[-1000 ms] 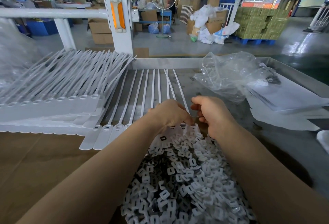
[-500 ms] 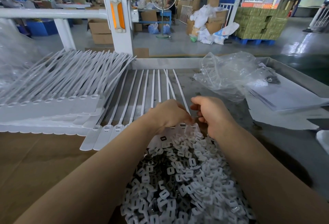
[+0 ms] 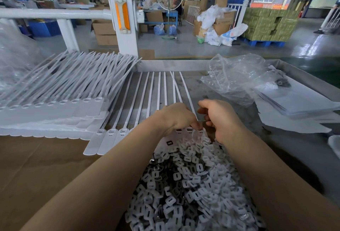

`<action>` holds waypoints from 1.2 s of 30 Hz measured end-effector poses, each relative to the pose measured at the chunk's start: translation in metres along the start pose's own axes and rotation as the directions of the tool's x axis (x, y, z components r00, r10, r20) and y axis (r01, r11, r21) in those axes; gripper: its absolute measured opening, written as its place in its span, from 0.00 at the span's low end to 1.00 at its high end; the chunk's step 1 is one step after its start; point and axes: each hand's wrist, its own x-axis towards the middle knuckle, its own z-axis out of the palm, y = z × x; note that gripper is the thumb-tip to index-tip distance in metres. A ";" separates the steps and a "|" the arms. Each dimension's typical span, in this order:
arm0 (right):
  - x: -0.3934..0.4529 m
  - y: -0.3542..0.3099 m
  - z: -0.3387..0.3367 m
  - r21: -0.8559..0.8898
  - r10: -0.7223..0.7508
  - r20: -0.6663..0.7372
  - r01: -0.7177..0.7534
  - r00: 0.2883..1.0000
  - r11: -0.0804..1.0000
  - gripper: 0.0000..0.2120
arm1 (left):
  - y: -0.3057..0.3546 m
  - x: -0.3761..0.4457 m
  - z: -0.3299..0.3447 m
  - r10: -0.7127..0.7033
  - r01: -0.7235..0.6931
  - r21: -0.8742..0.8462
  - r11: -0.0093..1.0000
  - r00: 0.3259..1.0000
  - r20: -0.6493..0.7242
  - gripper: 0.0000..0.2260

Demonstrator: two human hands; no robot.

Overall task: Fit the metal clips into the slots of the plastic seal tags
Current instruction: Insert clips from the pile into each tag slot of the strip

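Hands at the tag row

A stack of seal tags (image 3: 49, 109) lies left; the row of tags (image 3: 117, 131) spreads across the table (image 3: 294, 148), clip pile (image 3: 193, 184) nearest. Left hand (image 3: 176, 117) pinches down at a tag head; right hand (image 3: 220, 118) curls, its contents hidden.

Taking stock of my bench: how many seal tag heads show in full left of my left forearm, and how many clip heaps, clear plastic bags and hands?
Seal tag heads: 3
Heap of clips: 1
Clear plastic bag: 1
Hands: 2, left hand and right hand
Total: 7
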 end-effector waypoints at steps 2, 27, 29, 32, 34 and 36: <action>0.000 -0.001 0.001 -0.001 -0.002 -0.002 0.002 1.000 1.000 0.10 | 0.001 -0.001 0.000 -0.002 0.002 0.006 1.000 1.000 0.001 0.16; 0.004 0.004 -0.001 0.047 -0.024 -0.014 0.024 1.000 0.999 0.09 | 0.014 -0.023 0.000 0.199 -0.099 0.463 0.881 0.965 -0.172 0.08; 0.005 0.005 -0.001 0.055 -0.025 -0.013 0.026 1.000 0.998 0.10 | 0.017 -0.025 0.001 0.254 -0.106 0.563 0.819 0.948 -0.191 0.10; 0.006 0.005 -0.001 0.065 -0.022 -0.010 0.022 1.000 0.998 0.10 | 0.016 -0.024 0.003 0.352 -0.149 0.653 0.742 0.916 -0.191 0.12; 0.007 0.006 -0.001 0.065 -0.028 -0.008 0.028 1.000 0.997 0.10 | 0.015 -0.023 0.000 0.380 -0.191 0.649 0.737 0.910 -0.164 0.11; 0.009 0.007 -0.001 0.068 -0.036 -0.010 0.036 0.999 0.997 0.09 | 0.012 -0.023 -0.008 0.335 -0.231 0.557 0.798 0.938 -0.092 0.07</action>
